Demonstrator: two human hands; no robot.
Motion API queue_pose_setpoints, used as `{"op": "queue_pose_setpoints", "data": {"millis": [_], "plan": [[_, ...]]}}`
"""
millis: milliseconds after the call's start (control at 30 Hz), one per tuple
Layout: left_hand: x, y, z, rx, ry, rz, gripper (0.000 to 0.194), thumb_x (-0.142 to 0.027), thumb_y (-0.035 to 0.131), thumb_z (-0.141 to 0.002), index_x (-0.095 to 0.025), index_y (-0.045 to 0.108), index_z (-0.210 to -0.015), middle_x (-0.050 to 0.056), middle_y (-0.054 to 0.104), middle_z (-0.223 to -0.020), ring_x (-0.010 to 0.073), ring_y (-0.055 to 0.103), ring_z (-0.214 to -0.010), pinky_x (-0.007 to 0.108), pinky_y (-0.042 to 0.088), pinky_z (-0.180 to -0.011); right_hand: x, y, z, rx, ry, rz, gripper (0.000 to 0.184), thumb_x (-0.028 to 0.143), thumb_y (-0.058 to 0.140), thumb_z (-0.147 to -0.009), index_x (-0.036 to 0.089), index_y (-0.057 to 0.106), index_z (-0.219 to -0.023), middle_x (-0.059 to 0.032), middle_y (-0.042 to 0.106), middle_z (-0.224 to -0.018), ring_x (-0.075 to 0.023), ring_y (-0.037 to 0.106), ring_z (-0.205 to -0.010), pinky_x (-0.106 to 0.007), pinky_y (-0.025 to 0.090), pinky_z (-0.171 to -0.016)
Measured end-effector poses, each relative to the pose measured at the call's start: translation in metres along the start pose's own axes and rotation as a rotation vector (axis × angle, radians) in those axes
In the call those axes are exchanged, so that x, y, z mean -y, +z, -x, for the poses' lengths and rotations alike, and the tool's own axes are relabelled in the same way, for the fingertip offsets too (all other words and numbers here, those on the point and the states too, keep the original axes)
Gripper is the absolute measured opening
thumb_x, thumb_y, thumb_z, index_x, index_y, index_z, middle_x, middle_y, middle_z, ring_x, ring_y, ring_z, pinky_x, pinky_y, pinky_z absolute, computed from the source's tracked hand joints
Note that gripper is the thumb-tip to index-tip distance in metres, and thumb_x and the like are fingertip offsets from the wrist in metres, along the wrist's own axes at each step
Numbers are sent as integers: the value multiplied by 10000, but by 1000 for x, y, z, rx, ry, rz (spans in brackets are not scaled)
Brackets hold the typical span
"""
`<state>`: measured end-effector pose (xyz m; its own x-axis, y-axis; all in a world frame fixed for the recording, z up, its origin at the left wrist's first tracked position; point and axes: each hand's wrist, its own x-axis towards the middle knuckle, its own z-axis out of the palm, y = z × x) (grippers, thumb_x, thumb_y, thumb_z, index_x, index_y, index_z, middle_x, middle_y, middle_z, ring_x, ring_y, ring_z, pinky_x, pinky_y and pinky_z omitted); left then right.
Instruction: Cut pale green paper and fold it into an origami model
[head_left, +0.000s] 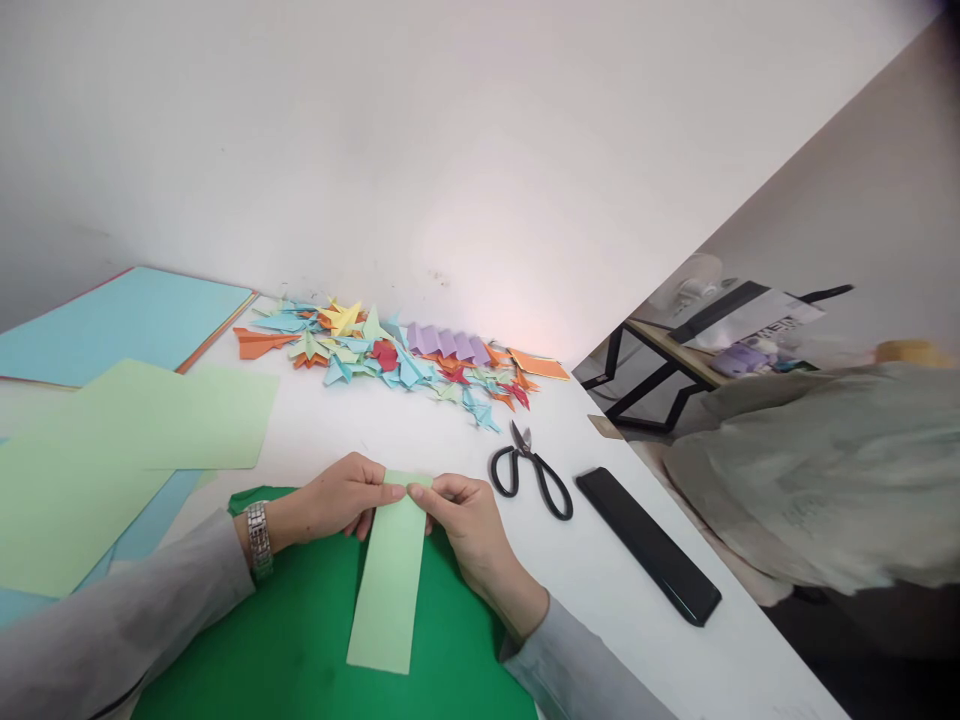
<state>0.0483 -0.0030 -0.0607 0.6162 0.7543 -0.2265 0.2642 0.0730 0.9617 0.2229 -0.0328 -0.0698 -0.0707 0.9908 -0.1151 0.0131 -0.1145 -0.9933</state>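
Observation:
A long strip of light green paper (388, 590) hangs between my two hands over a dark green sheet (292, 610). My left hand (341, 497) pinches the strip's far end from the left, thumb on top and fingers behind. From the right, my right hand (469, 520) grips the same end, its thumb tip close to the left thumb. The fingers under the paper are partly hidden. Black-handled scissors (531, 470) lie to the right of my right hand with their blades slightly apart. Beyond them rests a long black case-like object (649, 545).
Along the wall lies a pile of folded colored paper pieces (390, 355), with a pleated purple strip (448, 343) among them. Light green sheets (90, 480) and a stack topped with blue paper (127, 320) spread at left. A person's light sleeve or clothing (817, 480) is at right.

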Motion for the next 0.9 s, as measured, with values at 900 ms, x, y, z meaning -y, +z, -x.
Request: {"op": "queue_pose_setpoints", "data": {"millis": [900], "plan": [[3, 4, 1, -116, -4, 186, 379, -437, 607, -696, -142, 549, -467, 0, 520, -365, 88, 433, -299, 207, 249, -330, -6, 0, -1, 101, -34, -211, 425, 528, 599, -772, 171, 577, -542, 17, 528, -476, -114, 456, -457, -250, 339, -477]]}}
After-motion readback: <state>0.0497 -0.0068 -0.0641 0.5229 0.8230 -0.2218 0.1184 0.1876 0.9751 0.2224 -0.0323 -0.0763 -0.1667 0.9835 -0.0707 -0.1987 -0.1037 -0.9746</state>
